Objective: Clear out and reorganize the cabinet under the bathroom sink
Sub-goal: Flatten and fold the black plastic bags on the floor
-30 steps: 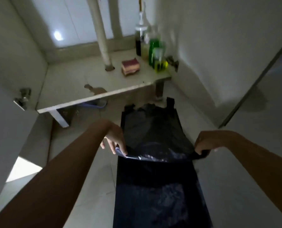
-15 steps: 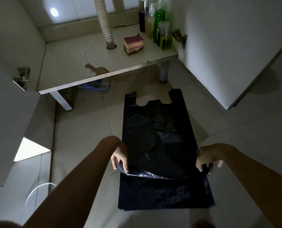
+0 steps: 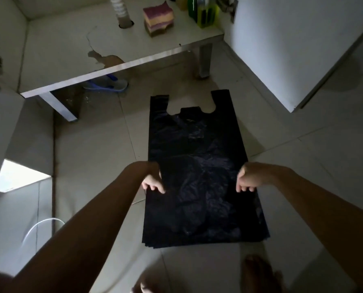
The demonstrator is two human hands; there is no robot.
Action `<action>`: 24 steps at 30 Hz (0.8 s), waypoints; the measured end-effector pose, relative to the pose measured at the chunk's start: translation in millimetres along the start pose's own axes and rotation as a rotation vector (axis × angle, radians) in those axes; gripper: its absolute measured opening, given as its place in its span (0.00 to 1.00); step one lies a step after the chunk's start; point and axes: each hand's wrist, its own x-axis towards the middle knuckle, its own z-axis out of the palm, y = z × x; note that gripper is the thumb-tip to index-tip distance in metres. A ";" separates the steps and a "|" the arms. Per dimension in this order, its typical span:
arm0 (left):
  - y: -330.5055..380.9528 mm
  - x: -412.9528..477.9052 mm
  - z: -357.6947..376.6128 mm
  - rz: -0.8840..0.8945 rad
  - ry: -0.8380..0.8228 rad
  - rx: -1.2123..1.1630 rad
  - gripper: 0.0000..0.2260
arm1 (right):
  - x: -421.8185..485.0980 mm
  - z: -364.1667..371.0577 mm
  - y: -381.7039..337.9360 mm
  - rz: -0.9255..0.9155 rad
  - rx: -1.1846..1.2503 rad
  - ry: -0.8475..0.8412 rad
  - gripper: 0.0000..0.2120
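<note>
A pale tiled floor [image 3: 96, 149] fills a dim bathroom in front of the open cabinet under the sink. The cabinet's white base board [image 3: 66, 49] runs across the far side on short legs, its surface peeled and stained brown near the front edge. A white cabinet door [image 3: 292, 49] stands open at the right.

A flat stack of black plastic carrier bags [image 3: 197, 144] lies on the floor in the middle. Its two handle loops point toward the cabinet, and its layered bottom edges lie nearest the person.

Two bare forearms reach in from the near side. The left hand [image 3: 153, 182] sits at the stack's left edge and the right hand [image 3: 249, 179] at its right edge. Both have knuckles up and fingers bent down, with the tips on the plastic. Whether either hand pinches a layer cannot be told.

On the base board a multicoloured stack of sponges [image 3: 158, 17] stands at the far right, just beside a green plastic bottle [image 3: 206, 14] in the corner. A ribbed white drain hose [image 3: 120, 7] passes down through a hole to the sponges' left.

A blue and white sandal [image 3: 108, 84] lies on the floor under the board's front edge. A bare foot [image 3: 258, 273] shows at the near edge.
</note>
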 end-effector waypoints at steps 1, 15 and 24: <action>1.5 12.0 -1.7 0.026 0.195 0.017 0.26 | 9.2 0.2 1.7 -0.091 0.033 0.184 0.10; -13.0 128.6 17.8 0.091 0.950 0.138 0.32 | 123.0 32.8 -0.9 -0.010 -0.196 1.029 0.24; -12.1 161.3 12.3 0.009 0.923 -0.036 0.35 | 164.6 29.8 -0.1 -0.083 -0.155 0.896 0.33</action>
